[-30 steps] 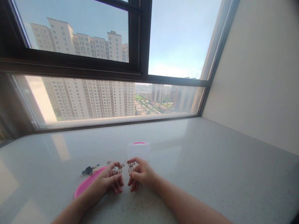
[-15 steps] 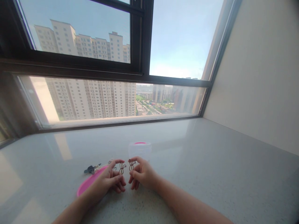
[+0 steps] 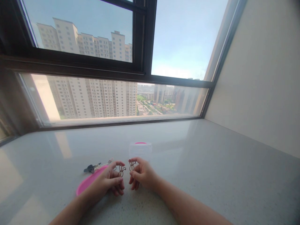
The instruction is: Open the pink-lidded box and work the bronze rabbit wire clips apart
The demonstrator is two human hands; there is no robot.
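Note:
My left hand (image 3: 108,181) pinches a small brown rabbit-shaped clip (image 3: 121,171) upright between thumb and index finger. Facing it across a narrow gap, my right hand (image 3: 143,173) grips a similar brown rabbit-shaped clip (image 3: 132,165) by its top and bottom. The two clips do not touch. Under and beyond my left forearm lies a pink oval lid or tray (image 3: 87,183), partly hidden by that arm. Small dark and pale items (image 3: 92,168) rest along its far edge, too small to name surely.
A clear plastic box (image 3: 140,150) with a pink strip on top stands just beyond my right hand. All this rests on a pale speckled sill (image 3: 211,168). A dark-framed window (image 3: 146,76) closes the far side, and a white wall (image 3: 262,81) rises at the right.
My left hand has shifted slightly left with its clip, so the gap between the clips is a little wider. My right hand stays nearly still.

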